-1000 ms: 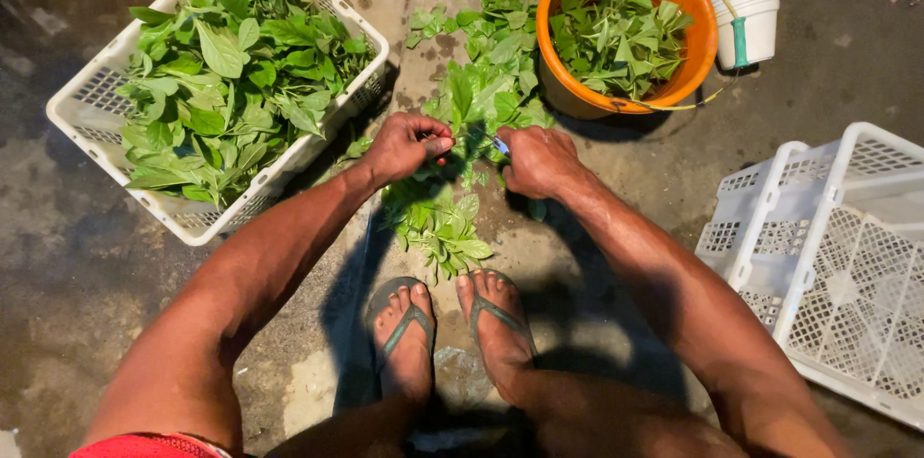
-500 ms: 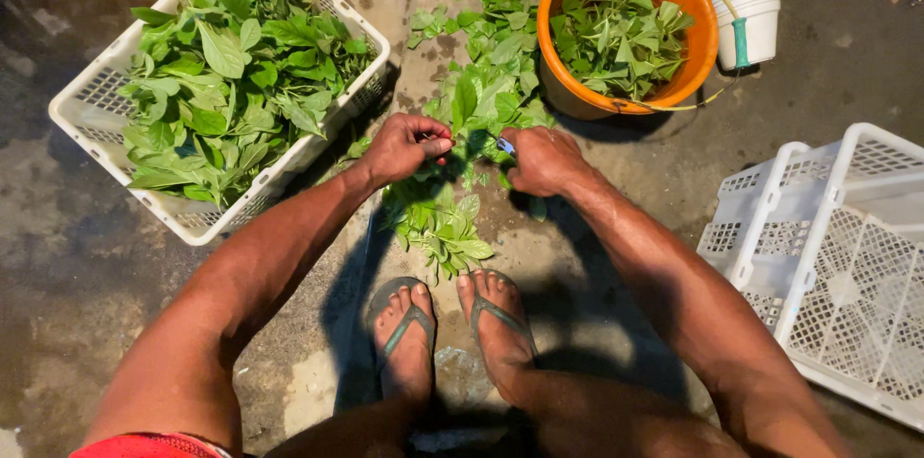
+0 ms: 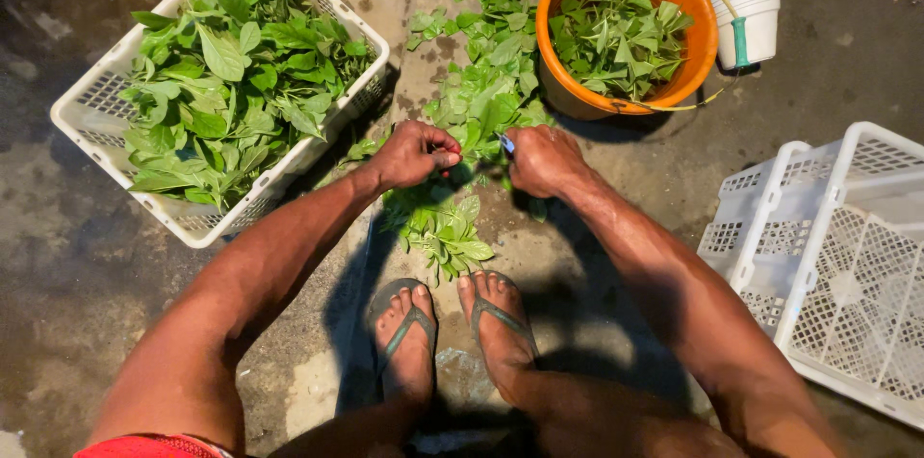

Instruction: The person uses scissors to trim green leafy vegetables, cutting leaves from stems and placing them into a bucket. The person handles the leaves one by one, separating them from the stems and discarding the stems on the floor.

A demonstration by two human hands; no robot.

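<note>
My left hand (image 3: 412, 154) pinches green stems over a pile of leafy greens (image 3: 486, 102) spread on the wet concrete floor. My right hand (image 3: 541, 160) is closed around a small tool with a bluish tip (image 3: 506, 142), held close to the left fingers. A smaller heap of leafy sprigs (image 3: 441, 232) lies just below both hands, in front of my feet (image 3: 452, 333) in green sandals.
A white slatted crate (image 3: 87, 112) full of leaves stands at the left. An orange bucket (image 3: 698, 35) with leaves sits at top right, a white cup (image 3: 756, 20) beside it. Another white crate (image 3: 828, 256), with no leaves in it, stands at the right.
</note>
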